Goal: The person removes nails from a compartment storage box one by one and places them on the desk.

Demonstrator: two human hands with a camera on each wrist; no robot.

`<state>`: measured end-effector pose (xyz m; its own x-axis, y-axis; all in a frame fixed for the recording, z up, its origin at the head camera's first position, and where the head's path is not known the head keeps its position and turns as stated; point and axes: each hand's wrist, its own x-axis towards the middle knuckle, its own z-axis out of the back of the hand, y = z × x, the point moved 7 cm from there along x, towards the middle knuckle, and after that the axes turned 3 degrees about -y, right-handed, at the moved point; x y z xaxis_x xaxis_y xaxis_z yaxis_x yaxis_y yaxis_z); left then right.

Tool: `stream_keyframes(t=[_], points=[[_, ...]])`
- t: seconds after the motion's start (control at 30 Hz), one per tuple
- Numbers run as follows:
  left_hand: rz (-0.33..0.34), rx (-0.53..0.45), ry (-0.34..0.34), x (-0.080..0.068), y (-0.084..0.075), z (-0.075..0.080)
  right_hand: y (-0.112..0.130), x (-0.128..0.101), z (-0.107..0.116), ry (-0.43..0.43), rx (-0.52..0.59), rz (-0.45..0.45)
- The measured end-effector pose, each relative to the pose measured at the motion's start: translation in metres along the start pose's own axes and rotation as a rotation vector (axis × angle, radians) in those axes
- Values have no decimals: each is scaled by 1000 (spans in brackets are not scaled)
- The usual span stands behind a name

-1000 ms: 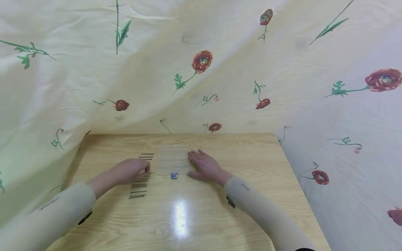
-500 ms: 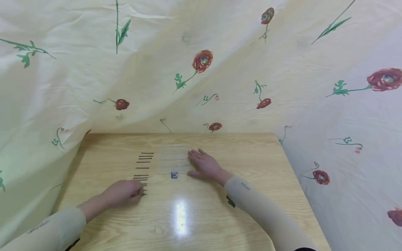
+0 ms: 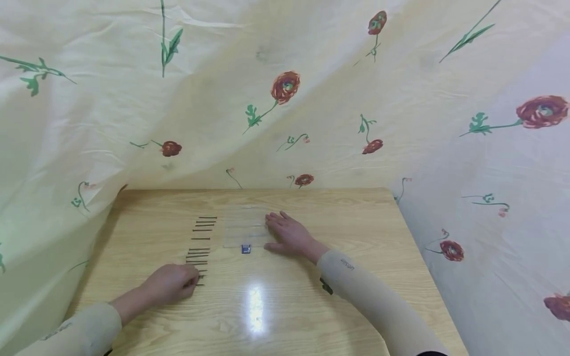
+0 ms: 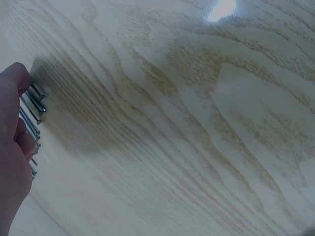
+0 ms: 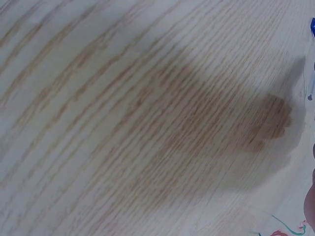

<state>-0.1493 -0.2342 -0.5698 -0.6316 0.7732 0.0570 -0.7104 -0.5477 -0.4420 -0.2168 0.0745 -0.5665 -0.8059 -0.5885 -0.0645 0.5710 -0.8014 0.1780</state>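
A column of dark nails (image 3: 200, 239) lies on the wooden table, each pointing sideways. At its near end my left hand (image 3: 175, 283) has its fingers curled at the lowest nails and pinches one. In the left wrist view, several nail heads (image 4: 39, 120) stick out from under the fingers, which hide the shafts. A flat clear plastic piece (image 3: 245, 227) with faint crosswise bands lies right of the nails. My right hand (image 3: 290, 235) rests with straight fingers on its right edge. A small blue square (image 3: 246, 249) sits at the plastic's near edge.
The wooden table (image 3: 329, 296) carries a bright light reflection in front of the plastic. A cream curtain (image 3: 213, 99) with red flowers hangs along the back and both sides.
My left hand has moved from the middle of the nail column to its near end. The lowest nails now lie farther apart. My right hand has stayed on the plastic's edge.
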Motion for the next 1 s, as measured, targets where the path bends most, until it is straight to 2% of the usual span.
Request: stream_keyframes(t=[0.3,0.67,0.83,1.0], points=[[24,14,4,-2,2,-3,1,0,1,-4,-2,-3],[38,38,-27,-2,1,1,3,-1,2,13,-5,-4],[75,11,-38,4,2,14,3,-5,2,8,-28,6],[158,54,-67,16,11,37,-4,-16,12,-17,-30,6]])
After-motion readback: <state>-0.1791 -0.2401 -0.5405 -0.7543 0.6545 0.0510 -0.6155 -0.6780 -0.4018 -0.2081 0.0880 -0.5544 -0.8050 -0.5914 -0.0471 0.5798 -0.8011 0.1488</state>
